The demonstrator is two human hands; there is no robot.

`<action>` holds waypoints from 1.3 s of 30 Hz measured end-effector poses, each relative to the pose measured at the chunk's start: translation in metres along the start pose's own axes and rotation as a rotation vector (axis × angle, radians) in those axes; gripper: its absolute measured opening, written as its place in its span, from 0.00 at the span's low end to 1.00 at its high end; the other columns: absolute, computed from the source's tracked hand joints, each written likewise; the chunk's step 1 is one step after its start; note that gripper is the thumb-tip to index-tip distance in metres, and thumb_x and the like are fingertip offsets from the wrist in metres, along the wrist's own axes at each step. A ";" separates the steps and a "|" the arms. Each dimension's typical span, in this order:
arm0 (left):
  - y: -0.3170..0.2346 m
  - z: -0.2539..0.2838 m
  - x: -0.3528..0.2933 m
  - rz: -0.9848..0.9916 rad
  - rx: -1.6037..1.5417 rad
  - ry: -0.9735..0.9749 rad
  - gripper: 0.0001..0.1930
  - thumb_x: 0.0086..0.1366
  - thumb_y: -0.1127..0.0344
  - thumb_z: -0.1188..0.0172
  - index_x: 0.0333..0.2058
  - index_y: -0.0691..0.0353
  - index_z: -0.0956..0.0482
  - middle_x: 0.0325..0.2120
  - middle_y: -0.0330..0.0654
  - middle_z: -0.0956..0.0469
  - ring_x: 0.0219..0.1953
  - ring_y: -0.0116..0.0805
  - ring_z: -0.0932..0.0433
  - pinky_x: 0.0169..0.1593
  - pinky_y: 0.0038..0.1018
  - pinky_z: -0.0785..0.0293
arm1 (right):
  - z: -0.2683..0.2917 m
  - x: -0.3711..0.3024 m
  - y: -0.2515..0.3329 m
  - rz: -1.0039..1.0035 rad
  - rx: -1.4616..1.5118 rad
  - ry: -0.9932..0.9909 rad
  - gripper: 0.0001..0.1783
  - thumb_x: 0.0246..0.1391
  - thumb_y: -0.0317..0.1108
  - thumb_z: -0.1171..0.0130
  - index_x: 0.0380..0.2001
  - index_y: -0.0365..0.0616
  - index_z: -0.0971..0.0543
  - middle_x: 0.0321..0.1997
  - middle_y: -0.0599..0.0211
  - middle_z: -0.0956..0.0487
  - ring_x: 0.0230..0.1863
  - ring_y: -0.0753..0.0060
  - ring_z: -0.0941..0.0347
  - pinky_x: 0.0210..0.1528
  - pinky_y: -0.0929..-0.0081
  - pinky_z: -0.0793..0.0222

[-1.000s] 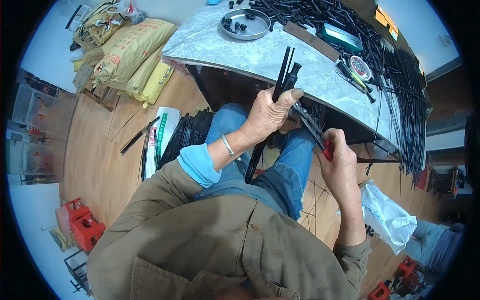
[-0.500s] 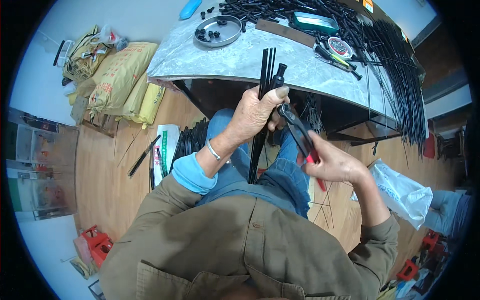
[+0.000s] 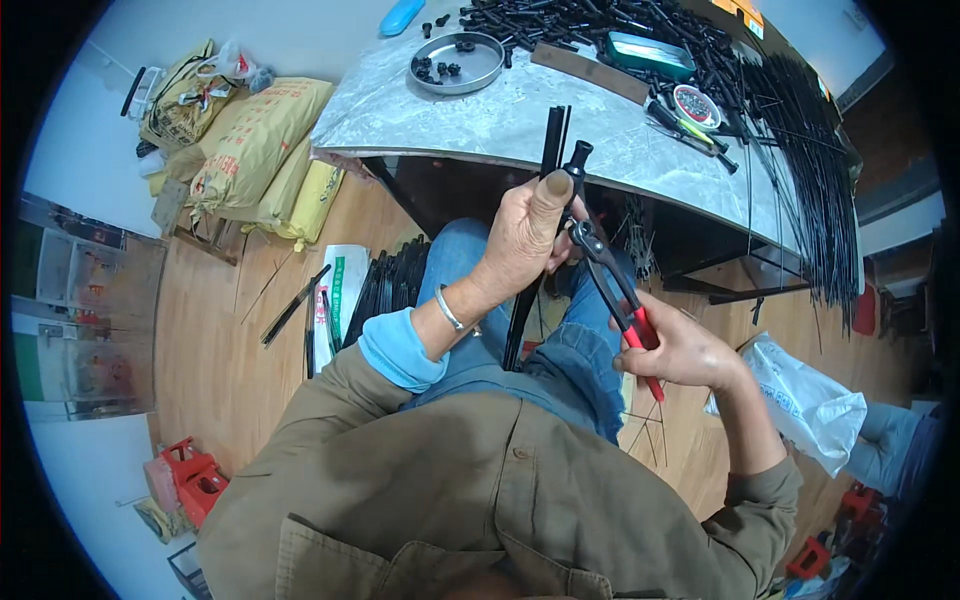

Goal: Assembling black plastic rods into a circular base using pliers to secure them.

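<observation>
My left hand (image 3: 522, 232) is closed round a bundle of thin black rods (image 3: 553, 140) and a black tubular fitting (image 3: 577, 160), both pointing up toward the table. The rods' lower ends run down between my knees. In my right hand (image 3: 690, 345) is a pair of end-cutting pliers (image 3: 608, 285) with red grips, the handles spread. The plier head lies against the fingers of my left hand, just below the fitting. What the jaws bite on, if anything, I cannot make out.
On the grey table (image 3: 400, 130) are a round metal tray (image 3: 490, 75) of small black parts, a heap of black fittings (image 3: 560, 20), a green box (image 3: 652, 60) and long black rods (image 3: 815, 190). Sacks (image 3: 255, 150) stand left; more black pieces (image 3: 385, 290) lie by my left leg.
The plier handles have spread wider apart, and my right hand sits slightly lower. My left thumb has shifted on the fitting. The whole view has moved a little.
</observation>
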State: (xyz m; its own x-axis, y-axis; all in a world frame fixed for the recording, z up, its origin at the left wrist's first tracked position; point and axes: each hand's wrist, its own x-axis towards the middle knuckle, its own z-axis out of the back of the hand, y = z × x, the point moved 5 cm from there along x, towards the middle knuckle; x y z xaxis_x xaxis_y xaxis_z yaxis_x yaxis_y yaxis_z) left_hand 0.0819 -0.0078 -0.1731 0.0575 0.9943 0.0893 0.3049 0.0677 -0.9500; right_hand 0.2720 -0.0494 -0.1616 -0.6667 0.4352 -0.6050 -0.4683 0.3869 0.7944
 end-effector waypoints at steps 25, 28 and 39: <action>-0.007 0.017 -0.006 -0.012 -0.064 -0.049 0.31 0.64 0.36 0.52 0.26 0.64 0.25 0.10 0.32 0.34 0.11 0.17 0.37 0.14 0.15 0.45 | -0.022 0.018 -0.005 0.187 0.344 -0.118 0.21 0.61 0.49 0.48 0.29 0.41 0.33 0.14 0.64 0.30 0.08 0.74 0.36 0.10 0.78 0.37; -0.003 0.010 -0.002 -0.010 -0.073 -0.041 0.31 0.64 0.36 0.51 0.26 0.64 0.25 0.11 0.32 0.34 0.11 0.16 0.37 0.15 0.14 0.45 | -0.021 0.018 -0.017 0.191 0.714 0.145 0.20 0.57 0.48 0.43 0.27 0.44 0.35 0.11 0.67 0.34 0.05 0.76 0.40 0.06 0.78 0.43; 0.000 0.021 0.001 -0.021 -0.049 -0.105 0.32 0.62 0.33 0.51 0.27 0.64 0.25 0.10 0.30 0.36 0.12 0.16 0.35 0.15 0.14 0.42 | -0.006 -0.003 0.050 0.533 -1.042 -0.794 0.21 0.48 0.24 0.40 0.46 0.39 0.31 0.32 0.55 0.27 0.30 0.61 0.29 0.37 0.72 0.31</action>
State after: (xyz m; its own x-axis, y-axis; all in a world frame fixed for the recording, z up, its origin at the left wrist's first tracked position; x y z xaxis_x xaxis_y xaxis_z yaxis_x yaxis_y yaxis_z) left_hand 0.0619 -0.0049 -0.1792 -0.0487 0.9960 0.0750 0.3516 0.0874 -0.9321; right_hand 0.2469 -0.0366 -0.1195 -0.5616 0.8067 0.1839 -0.7078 -0.5835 0.3982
